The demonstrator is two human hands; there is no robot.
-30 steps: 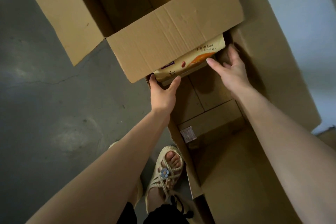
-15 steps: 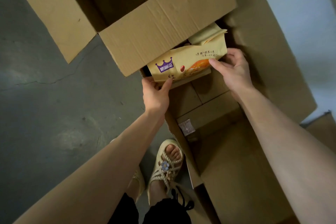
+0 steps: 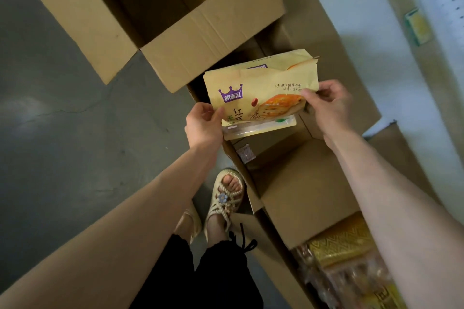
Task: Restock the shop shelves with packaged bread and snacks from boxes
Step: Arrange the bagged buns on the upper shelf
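The bread packets (image 3: 258, 93) were held flat-faced over the open box (image 3: 281, 148). Their long axis ran left to right, the right end tilted slightly upward in view. The printed face was toward the camera, with the crown logo at the left end. The left hand (image 3: 203, 125) pinched the lower left corner and the right hand (image 3: 329, 105) pinched the right edge. An empty box (image 3: 213, 22) stood just beyond.

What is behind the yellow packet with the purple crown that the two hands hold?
Another yellow paper packet, its top edge showing above. The front crown-logo packet covers the rest, so the count cannot be told.
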